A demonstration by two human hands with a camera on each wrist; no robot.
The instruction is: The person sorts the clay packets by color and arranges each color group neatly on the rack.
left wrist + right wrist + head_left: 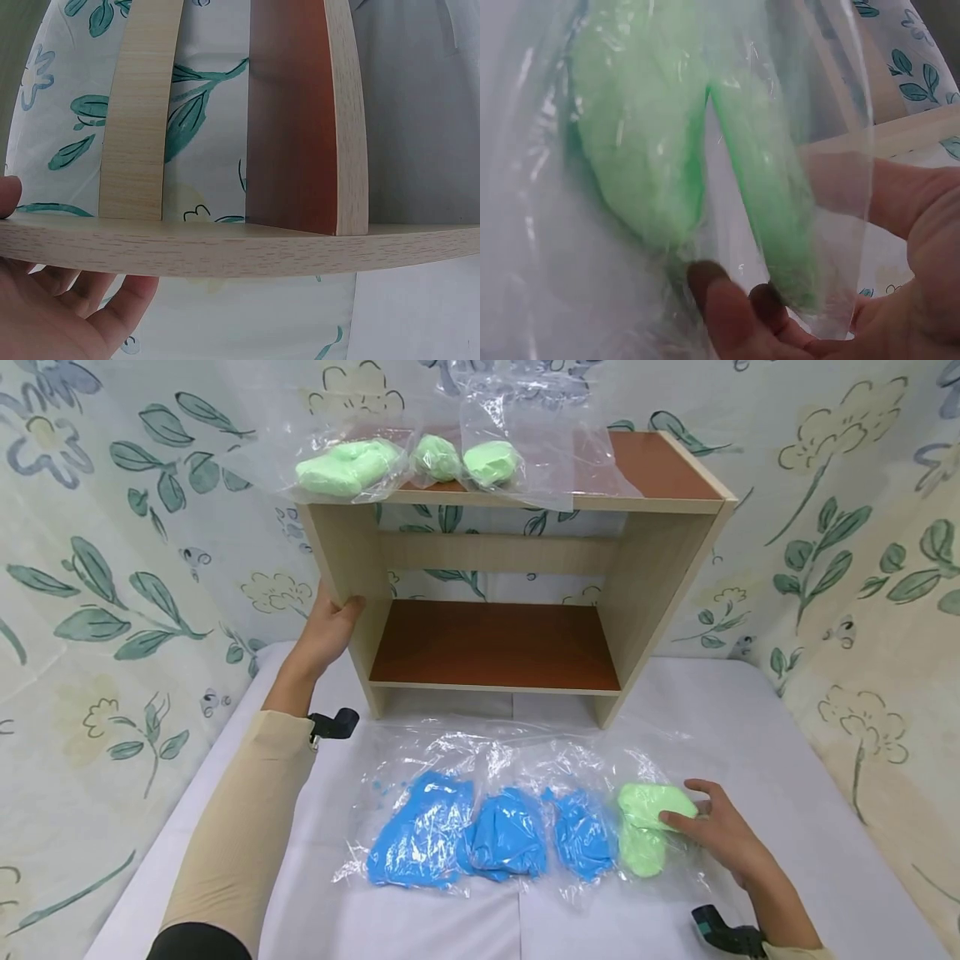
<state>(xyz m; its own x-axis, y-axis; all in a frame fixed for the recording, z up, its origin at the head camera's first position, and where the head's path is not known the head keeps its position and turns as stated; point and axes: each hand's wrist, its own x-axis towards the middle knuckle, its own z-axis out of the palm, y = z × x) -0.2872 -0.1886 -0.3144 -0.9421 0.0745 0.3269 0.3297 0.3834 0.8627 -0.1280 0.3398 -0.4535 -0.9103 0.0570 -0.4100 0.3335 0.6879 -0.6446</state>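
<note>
Floral sheeting (817, 568) covers the back and sides of the space, behind a white-covered tabletop (705, 702). On that surface stands a wooden shelf unit (495, 643), its boards reddish brown, its long axis running left to right and its open front facing the person. Clear plastic bags (555, 452) lie on its top, containing three pale green lumps (348, 468). In front of it, flat on the cloth, more clear bags (498, 745) hold a row of three blue lumps (423, 835), the biggest at the left. The left hand (330, 631) is clamped on the unit's left side panel, thumb on one face, fingers on the other. The right hand (720, 827) pinches a bagged green lump (651, 806) at the row's right end. This lump has two lobes; the upper one stretches left to right, pointing toward the hand, and the lower sits beneath it.
</note>
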